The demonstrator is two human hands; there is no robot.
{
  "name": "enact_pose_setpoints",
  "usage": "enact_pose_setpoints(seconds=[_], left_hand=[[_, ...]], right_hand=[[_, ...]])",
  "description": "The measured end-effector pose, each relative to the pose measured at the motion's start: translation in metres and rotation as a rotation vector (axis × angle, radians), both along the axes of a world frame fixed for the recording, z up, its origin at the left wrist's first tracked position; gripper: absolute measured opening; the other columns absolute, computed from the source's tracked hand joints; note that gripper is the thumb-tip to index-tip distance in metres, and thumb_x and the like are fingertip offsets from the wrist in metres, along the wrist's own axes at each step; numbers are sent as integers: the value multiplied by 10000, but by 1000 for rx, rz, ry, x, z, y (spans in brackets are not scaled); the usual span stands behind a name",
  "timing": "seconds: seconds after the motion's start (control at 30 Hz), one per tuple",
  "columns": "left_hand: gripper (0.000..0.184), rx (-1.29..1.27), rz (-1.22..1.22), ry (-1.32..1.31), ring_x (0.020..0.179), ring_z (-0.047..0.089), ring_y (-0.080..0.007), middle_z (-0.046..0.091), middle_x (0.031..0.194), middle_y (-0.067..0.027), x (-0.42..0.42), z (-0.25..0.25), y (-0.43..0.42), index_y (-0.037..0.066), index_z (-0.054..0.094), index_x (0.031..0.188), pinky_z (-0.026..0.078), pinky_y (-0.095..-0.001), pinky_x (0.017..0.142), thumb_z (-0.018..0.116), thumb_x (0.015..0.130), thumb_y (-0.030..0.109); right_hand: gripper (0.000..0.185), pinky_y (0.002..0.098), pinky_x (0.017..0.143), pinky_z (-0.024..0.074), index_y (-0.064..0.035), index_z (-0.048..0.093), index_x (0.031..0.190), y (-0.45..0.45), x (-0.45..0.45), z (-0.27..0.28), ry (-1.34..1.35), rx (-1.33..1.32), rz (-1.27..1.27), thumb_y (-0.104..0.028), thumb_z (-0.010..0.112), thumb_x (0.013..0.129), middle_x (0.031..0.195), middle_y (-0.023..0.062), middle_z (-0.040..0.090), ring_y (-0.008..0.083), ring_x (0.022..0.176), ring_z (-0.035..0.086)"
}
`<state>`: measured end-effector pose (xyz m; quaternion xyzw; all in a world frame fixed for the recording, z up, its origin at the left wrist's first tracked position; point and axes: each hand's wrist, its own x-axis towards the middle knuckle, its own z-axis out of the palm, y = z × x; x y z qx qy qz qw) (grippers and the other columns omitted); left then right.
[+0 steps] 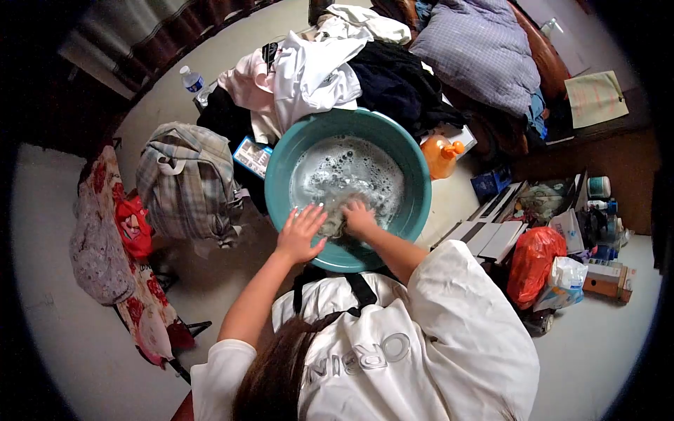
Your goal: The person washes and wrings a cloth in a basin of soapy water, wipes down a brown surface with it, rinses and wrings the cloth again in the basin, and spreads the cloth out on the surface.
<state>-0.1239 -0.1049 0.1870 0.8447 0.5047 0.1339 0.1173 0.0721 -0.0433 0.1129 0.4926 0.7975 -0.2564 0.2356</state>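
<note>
A green plastic basin (418, 168) stands in front of me, holding soapy water (347, 165) with foam and bubbles. My left hand (302, 231) lies over the basin's near left side, its fingers stretched out and slightly spread, holding nothing. Reaching into the water near the middle is my right hand (358, 216), its fingertips partly hidden by suds and blurred. Between the two hands a greyish-green patch (333, 220) shows under the water; whether it is cloth cannot be made out.
Behind the basin lie a white garment (312, 77) and dark clothes (393, 81). An orange bottle (441, 156) stands close to the basin's right side. A plaid backpack (188, 186) sits at left. Boxes and a red plastic bag (536, 266) are at right.
</note>
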Motion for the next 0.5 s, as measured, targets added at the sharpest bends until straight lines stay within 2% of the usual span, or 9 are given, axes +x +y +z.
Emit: enact_pose_setpoints(seconds=[0.07,0.1,0.2,0.23,0.33,0.37,0.47,0.5], left_hand=[[590,-9,-14,30,1236,320,-238,379,1322,-67,0,0,-1,140,416,1259,238,-476,1000,531,735,386],[586,-23,-14,29,1234,323,-238,381,1321,-69,0,0,0,140,422,1255,240,-477,998,533,734,385],[580,-16,-9,19,1227,331,-240,389,1314,-74,0,1,0,140,433,1247,246,-477,994,538,731,383],[578,-8,-4,11,1225,334,-240,391,1311,-76,1,2,-1,140,436,1245,248,-476,992,539,730,382],[577,-25,-1,20,1218,342,-242,403,1300,-80,2,5,-1,137,443,1237,253,-476,989,544,724,380],[578,-27,-7,17,1219,341,-243,405,1299,-80,3,5,0,135,444,1237,253,-476,988,545,723,381],[580,-19,-13,15,1221,337,-244,407,1296,-80,1,6,1,134,445,1235,254,-475,988,546,721,384],[579,-7,-5,10,1221,337,-244,406,1297,-79,2,4,1,135,446,1234,254,-475,988,546,721,384]], right_hand=[[569,626,920,239,-253,406,1255,-20,-11,-30,-42,85,26,-247,600,721,1365,51,291,274,1268,254],[542,613,926,246,-249,426,1239,-17,-8,-11,-6,-57,139,-225,593,723,1358,63,301,288,1251,287],[493,596,928,266,-253,443,1225,7,12,18,36,-112,2,-196,543,746,1350,80,308,313,1236,307],[484,600,912,288,-274,448,1217,6,12,0,-4,-96,-139,-186,531,748,1347,80,310,306,1239,304],[497,592,896,317,-280,458,1207,-17,7,-19,42,33,45,-180,554,730,1331,67,327,307,1222,320],[460,576,890,333,-268,480,1189,-12,17,-19,84,-83,100,-176,537,743,1334,75,320,333,1221,305],[415,554,893,341,-237,514,1161,5,22,2,-33,-68,-136,-168,520,752,1344,75,306,329,1227,295],[369,537,890,350,-201,550,1122,-2,18,-5,-74,22,-160,-176,521,755,1318,59,342,289,1228,308]])
